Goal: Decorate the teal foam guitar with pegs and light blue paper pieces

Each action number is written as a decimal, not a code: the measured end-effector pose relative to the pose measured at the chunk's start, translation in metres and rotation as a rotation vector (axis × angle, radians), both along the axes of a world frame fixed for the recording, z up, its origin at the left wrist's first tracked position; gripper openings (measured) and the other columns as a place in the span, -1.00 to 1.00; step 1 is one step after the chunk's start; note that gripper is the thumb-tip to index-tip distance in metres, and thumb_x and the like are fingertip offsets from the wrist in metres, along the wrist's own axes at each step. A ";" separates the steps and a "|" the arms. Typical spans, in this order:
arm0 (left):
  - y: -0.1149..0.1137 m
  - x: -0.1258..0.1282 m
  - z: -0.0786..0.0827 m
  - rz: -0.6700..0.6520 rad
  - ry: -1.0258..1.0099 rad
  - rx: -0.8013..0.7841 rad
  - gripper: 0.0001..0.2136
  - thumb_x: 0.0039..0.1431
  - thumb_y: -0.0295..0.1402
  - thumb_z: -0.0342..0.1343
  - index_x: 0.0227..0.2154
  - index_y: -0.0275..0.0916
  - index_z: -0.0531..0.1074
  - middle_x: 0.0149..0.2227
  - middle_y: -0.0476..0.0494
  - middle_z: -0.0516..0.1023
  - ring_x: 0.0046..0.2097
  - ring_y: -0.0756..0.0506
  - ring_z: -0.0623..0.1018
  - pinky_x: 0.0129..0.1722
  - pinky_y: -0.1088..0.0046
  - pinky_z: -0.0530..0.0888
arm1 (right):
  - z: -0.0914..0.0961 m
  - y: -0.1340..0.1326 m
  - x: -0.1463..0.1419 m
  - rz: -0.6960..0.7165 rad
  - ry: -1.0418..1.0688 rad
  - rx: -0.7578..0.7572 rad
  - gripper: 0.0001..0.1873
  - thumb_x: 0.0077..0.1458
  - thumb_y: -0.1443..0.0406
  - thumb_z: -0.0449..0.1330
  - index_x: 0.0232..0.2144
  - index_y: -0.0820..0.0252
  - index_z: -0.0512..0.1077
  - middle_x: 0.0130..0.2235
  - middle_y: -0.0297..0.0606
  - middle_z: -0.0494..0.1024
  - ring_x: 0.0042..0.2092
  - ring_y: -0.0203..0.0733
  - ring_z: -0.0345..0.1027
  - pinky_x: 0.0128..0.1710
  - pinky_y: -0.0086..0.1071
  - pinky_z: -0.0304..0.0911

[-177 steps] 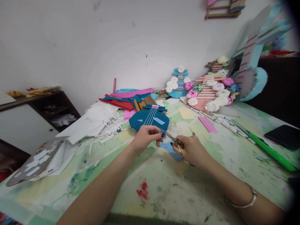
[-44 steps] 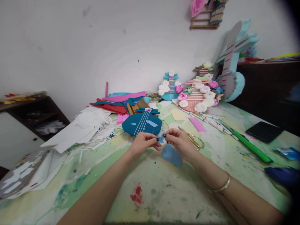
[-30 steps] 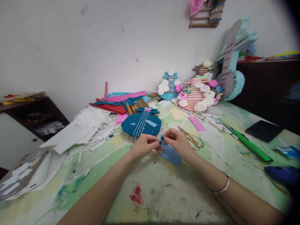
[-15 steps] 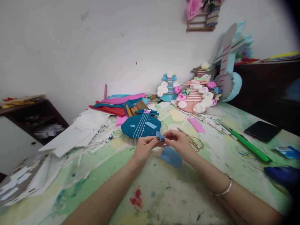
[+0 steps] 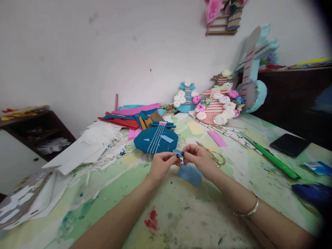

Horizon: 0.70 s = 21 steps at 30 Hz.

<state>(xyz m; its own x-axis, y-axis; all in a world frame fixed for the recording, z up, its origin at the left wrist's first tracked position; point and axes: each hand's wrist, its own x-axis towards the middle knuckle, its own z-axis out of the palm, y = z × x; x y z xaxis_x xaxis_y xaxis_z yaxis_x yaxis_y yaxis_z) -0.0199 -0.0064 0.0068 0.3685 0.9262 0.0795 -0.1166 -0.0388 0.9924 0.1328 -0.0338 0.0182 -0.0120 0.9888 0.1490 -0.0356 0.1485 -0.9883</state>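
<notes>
My left hand (image 5: 161, 165) and my right hand (image 5: 199, 158) meet at the middle of the table, both pinching a small light blue paper cutout (image 5: 178, 152) between their fingertips. Just under them a larger light blue paper piece (image 5: 190, 174) lies flat on the table. Gold-handled scissors (image 5: 215, 156) rest to the right of my right hand. A dark teal paper guitar (image 5: 156, 138) with white strings and light blue patches lies just beyond my hands.
White paper strips and sheets (image 5: 85, 147) pile up at the left. Coloured paper sheets (image 5: 132, 116) lie by the wall. Flower-decorated guitar crafts (image 5: 216, 105) stand at the back right. A green stick (image 5: 276, 160), a black phone (image 5: 289, 144) and a pink strip (image 5: 217, 138) lie at the right.
My right hand has laid the scissors down on the table. Both hands now pinch the small blue cutout and turn it slightly between the fingertips.
</notes>
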 end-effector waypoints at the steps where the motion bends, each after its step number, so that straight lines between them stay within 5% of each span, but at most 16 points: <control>1: 0.000 0.000 0.000 0.003 -0.027 -0.011 -0.83 -0.07 -0.31 0.26 -0.49 -0.35 0.57 -0.50 -0.14 0.60 -0.44 -0.07 0.58 -0.30 0.41 0.50 | 0.000 0.000 0.000 0.007 0.004 -0.006 -0.94 -0.16 0.33 0.21 -0.53 0.22 0.39 -0.59 -0.44 0.43 -0.55 -0.37 0.29 -0.49 -0.43 0.24; 21: 0.002 -0.004 0.004 0.013 -0.059 -0.044 -0.83 -0.09 -0.32 0.26 -0.52 -0.36 0.51 -0.54 -0.12 0.58 -0.49 -0.04 0.56 -0.31 0.43 0.51 | 0.003 0.002 0.009 -0.042 -0.043 0.008 -0.83 -0.21 0.31 0.27 -0.44 0.21 0.53 -0.53 -0.35 0.51 -0.56 -0.35 0.31 -0.50 -0.40 0.28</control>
